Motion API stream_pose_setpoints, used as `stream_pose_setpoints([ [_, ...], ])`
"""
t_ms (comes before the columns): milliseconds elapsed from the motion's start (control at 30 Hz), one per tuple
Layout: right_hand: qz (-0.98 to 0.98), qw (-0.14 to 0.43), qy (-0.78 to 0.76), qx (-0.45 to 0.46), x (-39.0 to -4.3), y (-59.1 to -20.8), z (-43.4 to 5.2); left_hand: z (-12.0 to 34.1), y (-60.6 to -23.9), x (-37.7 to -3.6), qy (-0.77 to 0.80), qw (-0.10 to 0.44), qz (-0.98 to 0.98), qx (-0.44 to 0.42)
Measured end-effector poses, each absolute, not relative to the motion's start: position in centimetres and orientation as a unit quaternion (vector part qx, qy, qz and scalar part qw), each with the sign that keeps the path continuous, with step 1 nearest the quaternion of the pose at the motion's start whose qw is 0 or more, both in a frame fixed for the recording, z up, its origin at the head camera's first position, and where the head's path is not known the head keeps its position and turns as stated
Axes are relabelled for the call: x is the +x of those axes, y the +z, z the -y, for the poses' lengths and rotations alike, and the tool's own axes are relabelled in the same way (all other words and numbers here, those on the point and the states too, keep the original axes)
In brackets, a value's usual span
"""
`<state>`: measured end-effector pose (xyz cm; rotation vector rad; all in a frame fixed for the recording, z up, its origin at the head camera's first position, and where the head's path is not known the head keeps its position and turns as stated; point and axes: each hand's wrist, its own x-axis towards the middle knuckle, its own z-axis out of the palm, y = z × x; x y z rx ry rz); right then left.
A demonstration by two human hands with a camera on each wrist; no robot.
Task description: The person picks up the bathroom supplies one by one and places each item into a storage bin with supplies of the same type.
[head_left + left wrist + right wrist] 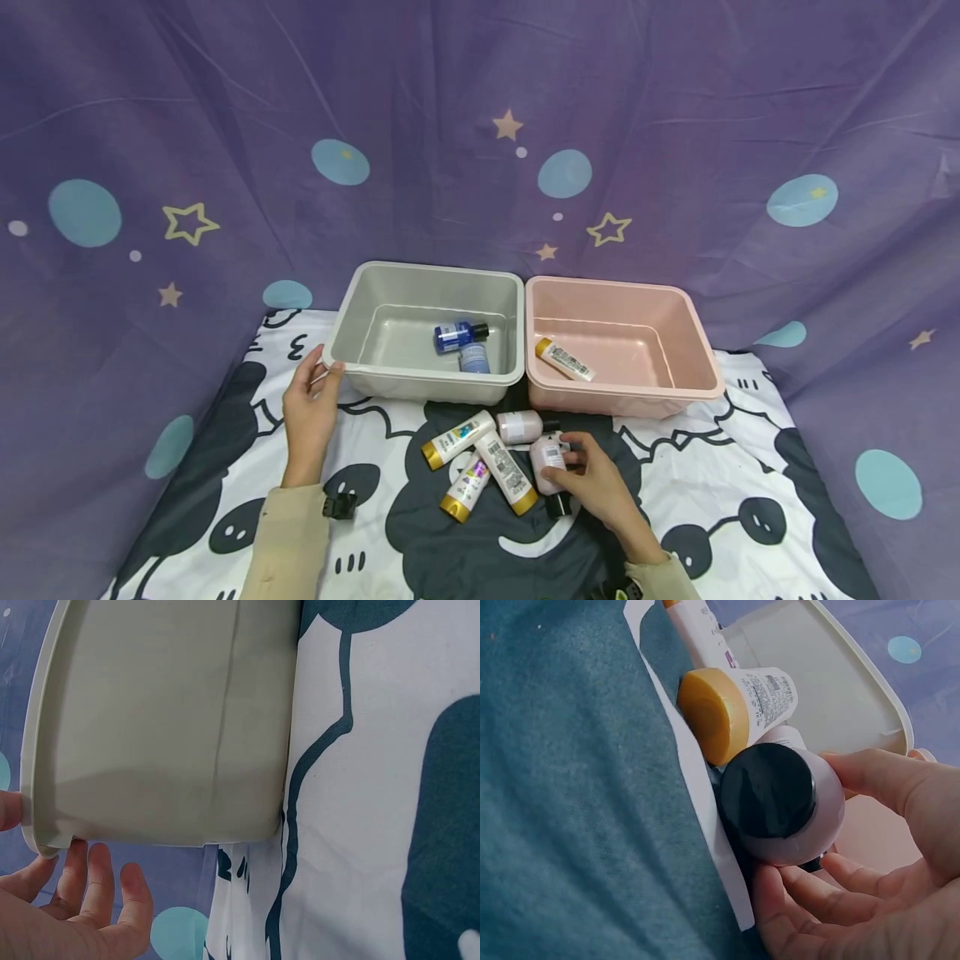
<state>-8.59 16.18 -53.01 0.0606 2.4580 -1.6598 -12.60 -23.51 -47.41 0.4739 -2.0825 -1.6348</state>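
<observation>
**Right hand on a pink bottle, left hand at the gray bin**

The person's right hand (596, 483) grips a pink bottle (547, 462), thumb on one side and bent fingers on the other, parted only by the bottle's width. The bottle is in front of the pink bin (600, 402), its black cap toward the person; whether it touches the sheet (375, 500) cannot be told.

The left hand (311, 421) holds the near left corner of the gray bin (427, 386) — thumb and fingers closed about the rim, the other fingers loosely bent.

Just beyond the gripped bottle lies a second pink bottle (517, 427). To its left is a close cluster of white tubes with gold caps: an upper tube (459, 437), a middle tube (506, 472) and a lower tube (467, 487).

The two bins stand side by side before a purple curtain (450, 83). Inside the gray one are a dark blue bottle (453, 337) and a pale blue container (474, 358), partly hidden by the front wall. The pink one holds a single gold-capped tube (566, 361), leaning toward its left side.
</observation>
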Motion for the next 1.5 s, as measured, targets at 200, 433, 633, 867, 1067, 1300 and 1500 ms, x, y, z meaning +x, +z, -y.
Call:
stream_pose_setpoints([
  [200, -0.798, 0.106, -0.594, 0.016, -8.5, -52.5, -16.4, 23.5, -47.3, -12.6, -0.595, 0.223, 0.753, 0.173],
  [433, -0.754, 0.13, -0.644, -0.006, -8.5, -51.1, -16.5, 23.4, -47.3, -12.8, -0.592, 0.222, 0.753, 0.182],
  [633, -0.738, 0.128, -0.662, -0.023, -8.6, -49.1, -16.5, 23.4, -47.3, -12.9, -0.592, 0.219, 0.753, 0.185],
  [867, -0.727, 0.111, -0.673, -0.08, -9.5, -46.2, -16.4, 23.6, -47.2, -12.7, -0.593, 0.221, 0.751, 0.189],
  [1067, -0.733, 0.081, -0.661, -0.137, -11.2, -43.5, -16.0, 23.6, -47.2, -12.7, -0.597, 0.219, 0.747, 0.191],
  [1300, -0.729, 0.055, -0.666, -0.15, -14.7, -40.0, -14.3, 23.5, -47.2, -12.9, -0.599, 0.218, 0.746, 0.193],
  [1500, -0.747, 0.072, -0.646, -0.139, -18.1, -37.2, -12.4, 23.4, -47.1, -12.9, -0.595, 0.22, 0.748, 0.194],
])
